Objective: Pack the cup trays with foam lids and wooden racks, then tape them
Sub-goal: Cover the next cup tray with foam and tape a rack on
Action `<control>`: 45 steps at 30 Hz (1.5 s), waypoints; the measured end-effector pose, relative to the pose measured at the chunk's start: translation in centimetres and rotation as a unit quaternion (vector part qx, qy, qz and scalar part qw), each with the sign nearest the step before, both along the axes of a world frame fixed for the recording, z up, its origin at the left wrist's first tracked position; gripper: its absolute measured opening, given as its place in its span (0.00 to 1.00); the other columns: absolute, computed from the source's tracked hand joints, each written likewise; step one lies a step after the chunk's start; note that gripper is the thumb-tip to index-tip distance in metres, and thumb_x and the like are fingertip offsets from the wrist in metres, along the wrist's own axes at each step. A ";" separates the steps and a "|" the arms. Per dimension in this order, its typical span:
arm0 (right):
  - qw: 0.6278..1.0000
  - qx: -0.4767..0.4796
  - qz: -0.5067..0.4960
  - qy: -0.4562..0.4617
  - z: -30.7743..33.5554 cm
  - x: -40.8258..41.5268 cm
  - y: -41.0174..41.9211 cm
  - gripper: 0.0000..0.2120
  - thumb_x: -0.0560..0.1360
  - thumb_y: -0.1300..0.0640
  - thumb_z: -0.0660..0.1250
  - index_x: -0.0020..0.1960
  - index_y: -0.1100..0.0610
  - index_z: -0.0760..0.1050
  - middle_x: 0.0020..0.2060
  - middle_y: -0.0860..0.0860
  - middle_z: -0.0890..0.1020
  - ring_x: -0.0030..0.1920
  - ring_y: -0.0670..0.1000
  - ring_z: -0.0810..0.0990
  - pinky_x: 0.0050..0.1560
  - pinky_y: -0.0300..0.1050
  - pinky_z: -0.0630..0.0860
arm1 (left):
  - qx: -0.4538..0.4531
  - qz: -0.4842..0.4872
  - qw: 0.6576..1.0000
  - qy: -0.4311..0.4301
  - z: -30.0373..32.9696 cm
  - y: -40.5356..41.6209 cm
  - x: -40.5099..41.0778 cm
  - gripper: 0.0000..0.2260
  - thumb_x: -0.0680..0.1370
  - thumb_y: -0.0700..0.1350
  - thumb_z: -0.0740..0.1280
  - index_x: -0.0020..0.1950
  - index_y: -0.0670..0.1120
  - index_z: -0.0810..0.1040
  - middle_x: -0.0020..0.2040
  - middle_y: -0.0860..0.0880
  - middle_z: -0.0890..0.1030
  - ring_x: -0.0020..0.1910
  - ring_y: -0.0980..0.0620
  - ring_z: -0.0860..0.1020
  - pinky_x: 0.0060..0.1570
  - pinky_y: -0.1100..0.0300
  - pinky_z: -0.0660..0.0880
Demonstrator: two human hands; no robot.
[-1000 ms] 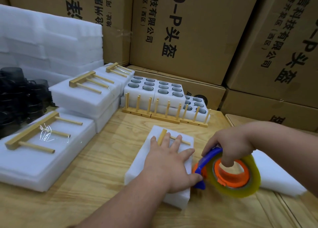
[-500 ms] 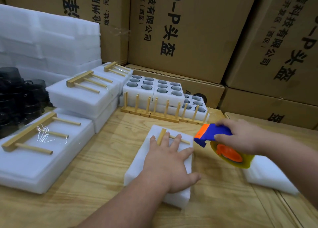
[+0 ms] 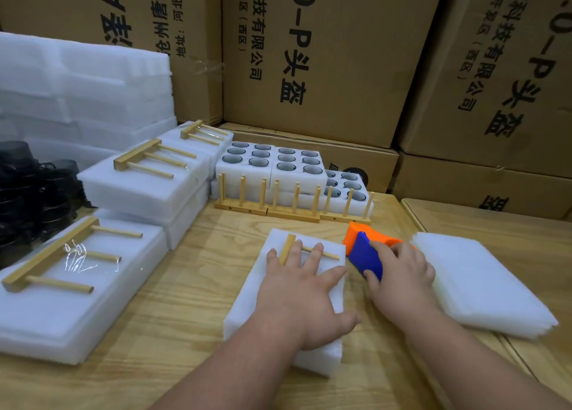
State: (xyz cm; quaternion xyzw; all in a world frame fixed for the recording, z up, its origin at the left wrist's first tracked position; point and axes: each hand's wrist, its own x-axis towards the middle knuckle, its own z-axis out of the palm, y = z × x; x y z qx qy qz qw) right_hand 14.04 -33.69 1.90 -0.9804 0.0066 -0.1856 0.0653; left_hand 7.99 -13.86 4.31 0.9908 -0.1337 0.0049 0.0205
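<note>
Wooden tabletop [image 3: 192, 285], cardboard boxes [image 3: 322, 56] behind. Left hand [image 3: 301, 292] flat, fingers spread, pressing wooden rack [image 3: 289, 248] onto foam package [image 3: 247, 304]. Right hand [image 3: 402, 278] grasping tape dispenser [image 3: 363, 253] just beside package's right edge.

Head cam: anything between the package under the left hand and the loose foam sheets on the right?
Yes: the right hand, gripping the blue-orange tape dispenser, lies between the package and the foam sheets.

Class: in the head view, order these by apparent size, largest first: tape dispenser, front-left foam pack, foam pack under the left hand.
1. Front-left foam pack.
2. Foam pack under the left hand, though partly covered.
3. Tape dispenser, mostly hidden by the right hand.
</note>
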 end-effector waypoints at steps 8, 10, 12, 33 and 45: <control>0.840 0.541 0.012 0.033 -1.2 -2.0 3.3 0.06 0.79 0.60 0.65 0.49 0.53 0.81 0.37 0.46 0.83 0.33 0.49 0.81 0.36 0.50 0.78 | -0.009 0.001 1.000 -0.007 -0.3 0.0 0.1 0.39 0.71 0.78 0.48 0.80 0.68 0.47 0.84 0.53 0.40 0.81 0.44 0.35 0.72 0.32 0.35; 0.776 0.620 -0.025 0.115 -1.7 -2.0 3.9 0.08 0.80 0.58 0.64 0.47 0.58 0.81 0.35 0.55 0.84 0.27 0.54 0.79 0.29 0.48 0.75 | -0.008 0.000 1.000 -0.011 -0.3 0.0 0.1 0.39 0.71 0.78 0.48 0.80 0.68 0.47 0.84 0.53 0.40 0.81 0.43 0.35 0.72 0.32 0.36; 0.775 0.618 -0.036 0.129 -1.7 -1.8 4.3 0.10 0.80 0.57 0.63 0.47 0.61 0.80 0.31 0.57 0.82 0.26 0.55 0.79 0.27 0.47 0.74 | -0.007 -0.001 1.000 -0.016 -0.3 0.0 0.1 0.39 0.71 0.77 0.48 0.80 0.68 0.47 0.84 0.53 0.41 0.81 0.43 0.35 0.73 0.32 0.37; 0.918 0.396 -0.027 -0.010 -2.5 -1.6 6.3 0.06 0.82 0.55 0.59 0.57 0.51 0.73 0.39 0.42 0.78 0.43 0.53 0.79 0.42 0.49 0.75 | -0.016 0.004 1.000 -0.005 0.1 0.0 -0.1 0.41 0.68 0.78 0.50 0.79 0.69 0.48 0.84 0.53 0.42 0.82 0.44 0.37 0.74 0.33 0.37; 0.962 0.271 -0.035 0.007 -2.9 -3.5 5.5 0.04 0.80 0.49 0.60 0.53 0.46 0.72 0.40 0.46 0.81 0.44 0.54 0.81 0.41 0.50 0.77 | -0.399 0.041 0.914 0.062 3.8 1.7 -0.3 0.35 0.70 0.75 0.55 0.77 0.73 0.54 0.83 0.60 0.46 0.82 0.57 0.40 0.79 0.40 0.40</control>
